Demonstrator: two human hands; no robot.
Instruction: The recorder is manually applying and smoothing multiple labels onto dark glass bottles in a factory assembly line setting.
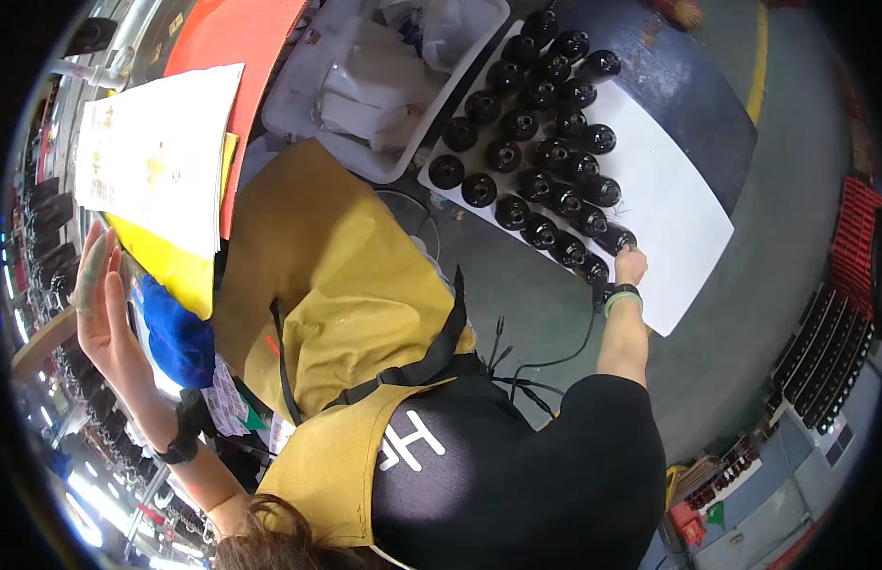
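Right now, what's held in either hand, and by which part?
Right hand: a dark bottle, fingers closed at the end nearest the hand; exact grip is too small to tell. Left hand: open, nothing held.

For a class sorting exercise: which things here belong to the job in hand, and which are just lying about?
Seemingly part of the job:
dark bottle at the right hand
other dark bottles
white board beneath them

Seemingly lying about:
blue cloth
white paper
plastic bin of scraps
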